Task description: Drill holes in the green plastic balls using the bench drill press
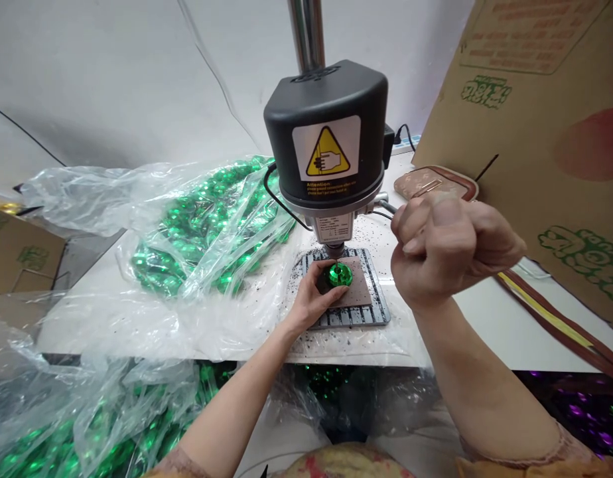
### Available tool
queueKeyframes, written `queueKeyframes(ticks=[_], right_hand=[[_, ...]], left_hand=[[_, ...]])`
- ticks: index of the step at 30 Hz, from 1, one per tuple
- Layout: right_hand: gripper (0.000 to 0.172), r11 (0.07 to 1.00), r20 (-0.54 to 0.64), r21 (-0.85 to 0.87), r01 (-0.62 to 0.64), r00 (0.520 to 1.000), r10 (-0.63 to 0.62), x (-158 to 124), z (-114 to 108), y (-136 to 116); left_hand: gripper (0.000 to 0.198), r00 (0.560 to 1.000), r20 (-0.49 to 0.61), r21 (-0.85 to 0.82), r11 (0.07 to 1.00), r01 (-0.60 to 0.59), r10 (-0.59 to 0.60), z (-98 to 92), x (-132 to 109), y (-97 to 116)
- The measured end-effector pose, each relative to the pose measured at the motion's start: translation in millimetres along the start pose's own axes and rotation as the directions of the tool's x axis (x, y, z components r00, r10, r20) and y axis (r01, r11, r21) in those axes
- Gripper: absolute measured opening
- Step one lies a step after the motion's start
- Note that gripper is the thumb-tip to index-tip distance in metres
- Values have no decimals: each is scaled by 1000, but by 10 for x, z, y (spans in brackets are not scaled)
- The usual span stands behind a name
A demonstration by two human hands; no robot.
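Note:
A black bench drill press point(326, 119) with a yellow hand-warning label stands on the white table. My left hand point(314, 292) grips a shiny green round piece point(340, 275) between thumb and fingers. The piece rests on a brown square pad point(359, 285) on the slotted metal base point(381, 312), right beneath the drill bit, which appears to touch its middle. My right hand point(436, 245) is closed in a fist around the end of the drill's feed lever point(385, 204), whose grip is hidden by the fingers.
Clear plastic bags of green shiny pieces point(217, 226) lie left on the table, with more bagged green pieces point(112, 431) below. Tall cardboard point(545, 146) borders the right, beside a small brown pouch point(436, 182) and strap point(560, 322). Dark crumbs surround the base.

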State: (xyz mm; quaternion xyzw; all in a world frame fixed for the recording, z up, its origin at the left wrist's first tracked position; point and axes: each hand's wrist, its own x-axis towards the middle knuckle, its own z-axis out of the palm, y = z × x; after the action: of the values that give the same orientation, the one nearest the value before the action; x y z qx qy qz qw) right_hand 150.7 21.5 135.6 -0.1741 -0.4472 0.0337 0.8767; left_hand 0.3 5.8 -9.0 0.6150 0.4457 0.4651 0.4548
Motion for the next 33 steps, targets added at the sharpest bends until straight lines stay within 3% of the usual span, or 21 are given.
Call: queueKeyframes(ticks=[12, 28, 31, 33], right_hand=[[48, 995, 116, 44, 91, 989, -96, -60, -147, 100], [46, 984, 163, 119, 130, 975, -149, -188, -245, 116], [47, 995, 79, 78, 66, 994, -72, -101, -141, 42], [45, 997, 35, 56, -48, 998, 46, 34, -21, -31]], left_hand=[[55, 1000, -1, 22, 1000, -2, 2, -6, 4, -33], [54, 1000, -7, 9, 1000, -1, 1, 1, -1, -9], [53, 1000, -24, 38, 999, -12, 12, 5, 10, -2], [51, 998, -49, 70, 997, -26, 29, 17, 10, 28]])
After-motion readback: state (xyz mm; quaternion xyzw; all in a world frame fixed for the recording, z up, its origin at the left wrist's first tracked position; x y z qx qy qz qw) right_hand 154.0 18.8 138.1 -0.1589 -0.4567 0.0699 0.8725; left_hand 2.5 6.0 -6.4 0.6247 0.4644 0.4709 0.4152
